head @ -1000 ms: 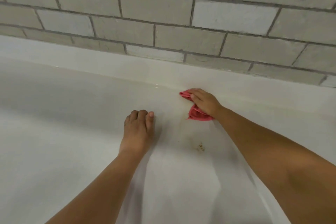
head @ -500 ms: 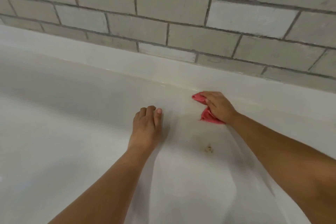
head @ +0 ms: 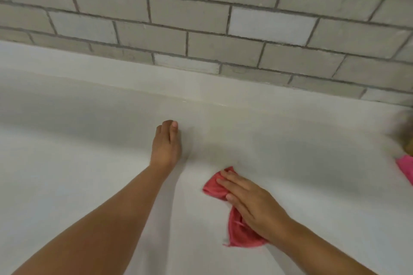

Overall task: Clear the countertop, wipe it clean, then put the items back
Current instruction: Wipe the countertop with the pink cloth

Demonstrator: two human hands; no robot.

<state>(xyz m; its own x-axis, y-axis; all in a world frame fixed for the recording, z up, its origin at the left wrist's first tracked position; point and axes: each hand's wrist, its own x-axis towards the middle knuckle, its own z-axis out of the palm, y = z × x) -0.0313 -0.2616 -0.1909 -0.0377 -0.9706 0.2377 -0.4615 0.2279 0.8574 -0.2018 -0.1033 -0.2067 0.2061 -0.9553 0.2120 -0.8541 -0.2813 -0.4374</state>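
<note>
A crumpled red cloth lies on the white countertop, right of centre. My right hand presses flat on it with straight fingers, covering its middle part. My left hand rests flat on the bare countertop farther back and to the left, fingers straight and together, holding nothing.
A grey brick-tile wall rises behind a low white upstand. At the right edge a pink item and a blurred brownish object are partly cut off by the frame.
My right hand has slid the red cloth from the back edge toward me, over the spot where the brown stain was. The left hand stayed in place. The view shifted.
</note>
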